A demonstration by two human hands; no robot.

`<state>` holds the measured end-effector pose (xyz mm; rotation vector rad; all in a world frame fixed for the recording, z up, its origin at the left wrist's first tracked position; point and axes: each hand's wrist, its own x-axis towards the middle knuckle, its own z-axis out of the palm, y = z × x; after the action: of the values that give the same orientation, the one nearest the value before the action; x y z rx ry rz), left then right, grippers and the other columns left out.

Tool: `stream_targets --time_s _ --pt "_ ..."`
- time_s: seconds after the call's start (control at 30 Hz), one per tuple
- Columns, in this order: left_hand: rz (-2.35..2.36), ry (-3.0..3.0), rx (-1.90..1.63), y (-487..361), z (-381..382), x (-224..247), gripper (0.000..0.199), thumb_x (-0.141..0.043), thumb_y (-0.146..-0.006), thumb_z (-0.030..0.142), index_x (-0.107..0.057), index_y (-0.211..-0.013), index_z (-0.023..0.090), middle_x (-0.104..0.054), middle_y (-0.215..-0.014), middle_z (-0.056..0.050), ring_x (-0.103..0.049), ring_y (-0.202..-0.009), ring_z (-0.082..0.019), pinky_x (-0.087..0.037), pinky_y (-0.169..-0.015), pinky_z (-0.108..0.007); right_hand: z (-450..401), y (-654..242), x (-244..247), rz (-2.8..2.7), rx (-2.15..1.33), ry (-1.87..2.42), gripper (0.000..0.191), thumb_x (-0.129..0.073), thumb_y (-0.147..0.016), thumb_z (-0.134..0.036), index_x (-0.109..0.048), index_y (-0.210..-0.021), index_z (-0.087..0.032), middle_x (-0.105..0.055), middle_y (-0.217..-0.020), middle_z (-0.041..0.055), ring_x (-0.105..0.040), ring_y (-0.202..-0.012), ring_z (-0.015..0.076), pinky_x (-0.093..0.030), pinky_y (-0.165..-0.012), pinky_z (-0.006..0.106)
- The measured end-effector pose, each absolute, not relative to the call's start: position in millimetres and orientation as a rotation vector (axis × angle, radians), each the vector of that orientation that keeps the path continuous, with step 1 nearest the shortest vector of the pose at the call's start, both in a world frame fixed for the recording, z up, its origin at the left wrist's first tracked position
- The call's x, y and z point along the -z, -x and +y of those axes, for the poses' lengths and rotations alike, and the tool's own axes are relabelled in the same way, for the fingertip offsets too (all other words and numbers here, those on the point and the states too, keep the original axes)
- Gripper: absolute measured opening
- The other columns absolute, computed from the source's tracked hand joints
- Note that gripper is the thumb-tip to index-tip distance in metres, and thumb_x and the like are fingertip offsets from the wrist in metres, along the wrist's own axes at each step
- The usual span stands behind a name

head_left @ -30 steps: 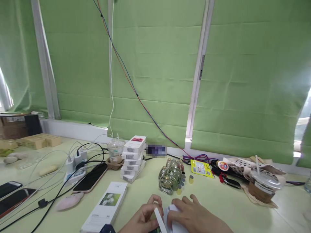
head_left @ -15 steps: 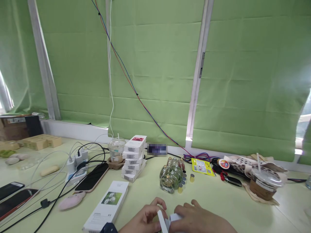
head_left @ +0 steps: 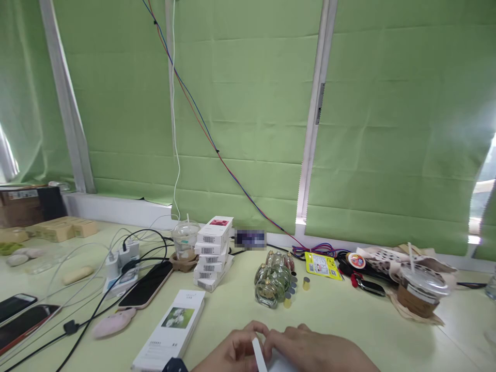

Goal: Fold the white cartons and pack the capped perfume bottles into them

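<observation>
At the bottom centre, my left hand (head_left: 240,349) is closed on a white carton (head_left: 279,361), with a narrow white flap standing up between the hands. My right hand (head_left: 310,347) curls over the same carton from the right, fingers bent. The carton's lower part is cut off by the frame edge. Beyond the hands sits a cluster of small glass bottles (head_left: 274,281), with gold and grey caps (head_left: 306,283) beside it. Left of my hands lies a flat white box (head_left: 170,330) with a flower picture. A stack of white boxes (head_left: 213,248) stands behind it.
Phones (head_left: 146,284), a pink object (head_left: 113,324) and tangled cables cover the left side. A lidded plastic cup (head_left: 186,240) stands by the stack. At right are a yellow packet (head_left: 323,266), sunglasses (head_left: 370,285) and an iced drink cup (head_left: 420,292).
My right hand has moved slightly left, closer to my left hand, and its fingers lie lower over the carton. The carton has shifted a little between the hands.
</observation>
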<state>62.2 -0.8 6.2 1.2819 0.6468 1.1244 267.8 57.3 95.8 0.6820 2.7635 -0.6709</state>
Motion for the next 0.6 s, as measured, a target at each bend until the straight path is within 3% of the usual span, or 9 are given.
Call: stream_targets --time_s 0.07,0.2,0.23,0.33,0.4,0.47,0.53,0.6 --pt "0.612 -1.244 -1.177 -65 0 -5 0.021 -0.081 -0.070 0.038 -0.075 -0.075 0.018 -0.061 -0.103 -0.005 -0.060 -0.090 -0.020 -0.043 -0.083 -0.029 59 -270 -95 2.816 0.836 -0.613 0.056 -0.060 -0.075 -0.021 -0.048 -0.129 -0.030 -0.062 -0.125 0.0114 -0.054 -0.116 0.0341 -0.041 -0.094 0.049" --pt "0.676 -1.226 -1.269 -69 -1 -9 0.022 -0.081 -0.069 0.038 -0.075 -0.073 0.017 -0.070 -0.097 -0.008 -0.062 -0.096 -0.027 -0.043 -0.088 -0.036 61 -276 -100 2.979 1.080 -0.392 0.060 -0.064 -0.069 -0.018 -0.051 -0.127 -0.030 -0.056 -0.132 0.0088 -0.046 -0.127 0.0304 -0.013 -0.113 0.056" --pt "0.712 -1.208 -1.299 -69 -1 -11 0.023 -0.081 -0.068 0.039 -0.076 -0.076 0.018 -0.070 -0.099 -0.008 -0.062 -0.096 -0.027 -0.043 -0.088 -0.037 61 -278 -103 3.007 1.095 -0.401 0.064 -0.066 -0.067 -0.017 -0.051 -0.128 -0.030 -0.052 -0.136 0.0096 -0.040 -0.132 0.0310 -0.011 -0.113 0.056" --pt "0.814 -1.156 -1.417 -67 -3 -16 0.024 -0.081 -0.068 0.038 -0.076 -0.083 0.019 -0.065 -0.111 -0.008 -0.060 -0.099 -0.026 -0.045 -0.085 -0.033 66 -285 -114 3.096 1.161 -0.525 0.076 -0.073 -0.059 -0.017 -0.051 -0.130 -0.030 -0.037 -0.148 0.0108 -0.020 -0.142 0.0331 -0.016 -0.114 0.052" --pt "0.851 -1.168 -1.498 -66 -4 -18 0.021 -0.079 -0.071 0.037 -0.075 -0.077 0.018 -0.062 -0.114 -0.008 -0.060 -0.096 -0.024 -0.046 -0.080 -0.029 72 -290 -116 3.187 1.301 -0.706 0.075 -0.075 -0.062 -0.022 -0.049 -0.132 -0.030 -0.031 -0.151 0.0095 -0.017 -0.143 0.0321 -0.020 -0.114 0.050" --pt "0.872 -1.213 -1.569 -67 -4 -18 0.020 -0.076 -0.074 0.036 -0.072 -0.070 0.017 -0.059 -0.113 -0.007 -0.061 -0.087 -0.021 -0.045 -0.074 -0.026 81 -293 -112 3.214 1.536 -0.978 0.067 -0.071 -0.070 -0.029 -0.046 -0.132 -0.030 -0.036 -0.148 0.0099 -0.030 -0.137 0.0309 -0.031 -0.109 0.049" --pt "0.902 -1.269 -1.618 -68 -5 -16 0.018 -0.074 -0.077 0.036 -0.071 -0.071 0.019 -0.056 -0.111 -0.006 -0.059 -0.077 -0.016 -0.043 -0.067 -0.023 90 -293 -106 3.116 1.812 -1.218 0.059 -0.067 -0.076 -0.037 -0.044 -0.130 -0.028 -0.046 -0.137 0.0121 -0.049 -0.121 0.0292 -0.045 -0.095 0.047" --pt "0.937 -1.359 -1.672 -70 -6 -13 0.018 -0.070 -0.080 0.037 -0.072 -0.073 0.020 -0.053 -0.110 -0.006 -0.057 -0.073 -0.014 -0.042 -0.065 -0.022 95 -289 -100 2.955 2.050 -1.329 0.058 -0.067 -0.076 -0.043 -0.046 -0.126 -0.024 -0.056 -0.118 0.0117 -0.058 -0.101 0.0266 -0.052 -0.080 0.043"
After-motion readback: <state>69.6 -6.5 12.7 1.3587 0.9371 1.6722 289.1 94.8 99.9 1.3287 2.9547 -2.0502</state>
